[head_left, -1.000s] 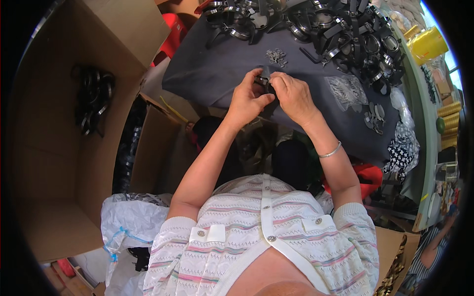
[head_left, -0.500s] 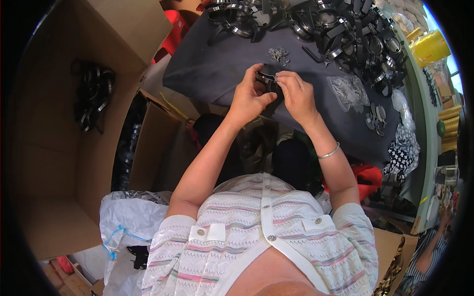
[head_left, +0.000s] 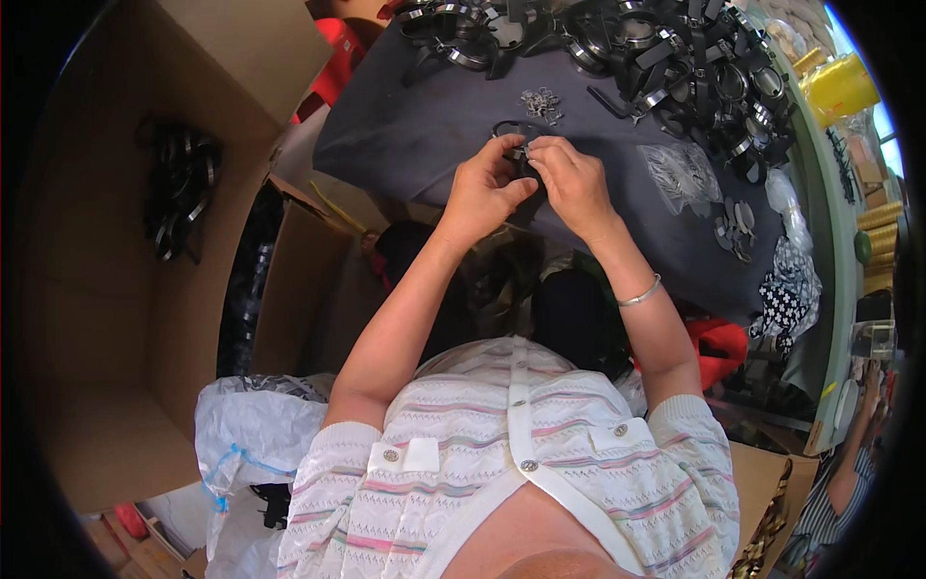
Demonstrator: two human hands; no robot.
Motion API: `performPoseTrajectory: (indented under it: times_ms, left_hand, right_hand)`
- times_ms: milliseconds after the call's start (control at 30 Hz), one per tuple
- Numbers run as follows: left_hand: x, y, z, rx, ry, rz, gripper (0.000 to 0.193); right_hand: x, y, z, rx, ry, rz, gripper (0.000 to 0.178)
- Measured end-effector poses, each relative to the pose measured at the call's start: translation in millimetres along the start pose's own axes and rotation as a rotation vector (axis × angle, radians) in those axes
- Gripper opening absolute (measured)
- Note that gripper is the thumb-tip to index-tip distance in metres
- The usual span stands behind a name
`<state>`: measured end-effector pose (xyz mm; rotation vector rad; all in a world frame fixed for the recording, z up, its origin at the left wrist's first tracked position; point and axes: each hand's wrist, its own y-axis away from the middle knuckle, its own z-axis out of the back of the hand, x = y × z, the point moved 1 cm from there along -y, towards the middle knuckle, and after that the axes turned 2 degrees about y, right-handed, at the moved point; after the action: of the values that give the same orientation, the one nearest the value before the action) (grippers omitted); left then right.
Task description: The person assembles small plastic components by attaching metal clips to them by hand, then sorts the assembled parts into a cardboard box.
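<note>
Close to the near edge of the cloth-covered table I hold a black-strapped wristwatch point(head_left: 505, 128). My left hand point(head_left: 485, 191) grips it, with thumb and fingers curled around its left side. The fingertips of my right hand point(head_left: 571, 183) pinch together at its upper right part; whether a small piece sits between them is hidden. The strap curves up beyond my left fingers. Just past the watch lies a little heap of small silvery metal pieces point(head_left: 540, 104). To the right rest a clear bag of small grey parts point(head_left: 681, 178) and several flat grey pieces point(head_left: 737, 227).
A large pile of black watches point(head_left: 666, 68) covers the table's far side. At the left stands an open cardboard box point(head_left: 96, 318) with more watches point(head_left: 181, 188) in it. A white plastic bag point(head_left: 256, 425) is by my left elbow. Another person's arm point(head_left: 847, 473) shows at lower right.
The watch has turned in my fingers, so its strap loop now shows beyond them. Both hands have shifted slightly left.
</note>
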<state>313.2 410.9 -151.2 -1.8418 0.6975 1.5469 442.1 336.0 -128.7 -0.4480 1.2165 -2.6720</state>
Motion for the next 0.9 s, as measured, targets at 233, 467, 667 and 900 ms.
performPoseTrajectory:
  times_ms: [233, 467, 667, 900]
  left_hand:
    - [2.1, 0.2, -3.4, -0.081, -0.016, -0.007, 0.031]
    - [5.2, -3.5, -4.5, -0.178, 0.026, -0.015, 0.019]
    - [1.3, -3.6, -5.4, -0.167, -0.056, -0.026, 0.016]
    - [1.7, -3.7, -6.4, -0.150, 0.003, 0.005, 0.017]
  right_hand:
    - [1.5, 2.7, 0.1, -0.002, -0.008, -0.045, 0.011]
    - [-14.0, 1.4, 9.1, -0.016, -0.375, -0.370, 0.012]
    - [-73.7, -15.7, 2.5, 0.014, 0.002, -0.576, 0.012]
    - [-95.6, -19.8, -15.3, 0.237, 0.147, -0.659, 0.011]
